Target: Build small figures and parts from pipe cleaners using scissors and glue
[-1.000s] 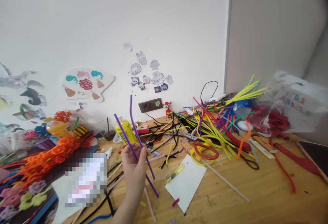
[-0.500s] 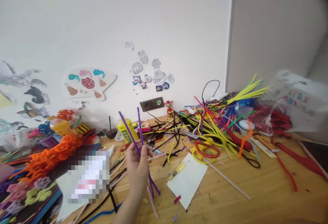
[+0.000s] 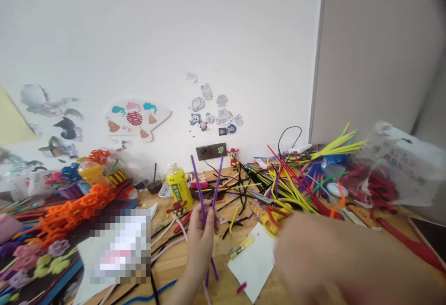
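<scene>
Two purple pipe cleaners point(image 3: 197, 180) stand crossed in an X, pinched between the thumb and fingers of my left hand point(image 3: 202, 230). Their upper ends spread apart above the fingers, and their lower ends show below the hand. From the lower right comes my right hand point(image 3: 303, 254), smeared by motion, so its fingers cannot be made out. Nearest to it are the yellow and orange-red scissors handles point(image 3: 273, 219), partly hidden behind it. A white sheet of paper point(image 3: 253, 268) lies between the hands, with a yellow lighter-like object point(image 3: 241, 248) on it.
Loose yellow, black and red pipe cleaners point(image 3: 292, 179) pile up at the back right, beside a clear plastic bag point(image 3: 407, 165). A yellow drink bottle point(image 3: 177, 185) stands near the wall. An orange pipe-cleaner craft point(image 3: 76, 212) and fuzzy flowers point(image 3: 31, 258) fill the left.
My right hand has come into view from the right, moving near the scissors. My left hand still holds the purple pipe cleaners, now tilted into a wider X. The view has shifted slightly.
</scene>
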Tool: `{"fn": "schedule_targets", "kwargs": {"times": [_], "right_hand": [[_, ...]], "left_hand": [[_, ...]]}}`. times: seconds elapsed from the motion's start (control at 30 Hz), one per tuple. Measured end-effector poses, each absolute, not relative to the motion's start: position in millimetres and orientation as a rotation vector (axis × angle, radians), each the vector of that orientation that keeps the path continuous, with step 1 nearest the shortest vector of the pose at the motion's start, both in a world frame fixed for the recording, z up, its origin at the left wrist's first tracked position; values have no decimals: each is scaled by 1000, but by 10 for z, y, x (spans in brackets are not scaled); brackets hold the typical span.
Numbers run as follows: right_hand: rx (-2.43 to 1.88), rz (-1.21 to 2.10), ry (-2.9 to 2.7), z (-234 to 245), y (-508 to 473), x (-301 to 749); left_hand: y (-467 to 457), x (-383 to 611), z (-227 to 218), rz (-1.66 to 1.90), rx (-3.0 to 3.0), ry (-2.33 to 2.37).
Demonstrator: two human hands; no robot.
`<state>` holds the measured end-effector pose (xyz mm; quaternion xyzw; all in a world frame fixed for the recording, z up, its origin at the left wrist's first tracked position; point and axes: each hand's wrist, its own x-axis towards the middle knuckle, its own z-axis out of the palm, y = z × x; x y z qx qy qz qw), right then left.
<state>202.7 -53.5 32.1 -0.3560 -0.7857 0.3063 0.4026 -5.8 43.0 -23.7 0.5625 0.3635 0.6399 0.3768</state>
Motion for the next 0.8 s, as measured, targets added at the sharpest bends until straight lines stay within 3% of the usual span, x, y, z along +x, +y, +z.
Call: {"fn": "schedule_targets", "kwargs": {"times": [0.13, 0.33, 0.6, 0.8], "right_hand": [[-973, 832, -1928, 460, 91, 1842], [-835, 1065, -1570, -38, 386, 1543], [-760, 830, -938, -8, 475, 1816], [-602, 767, -914, 12, 531, 1989]], "left_hand": [[408, -2, -302, 1549, 1452, 886], [369, 85, -382, 1344, 1520, 888], [484, 62, -447, 1231, 1462, 1009], [681, -16, -570, 1097, 1316, 992]]}}
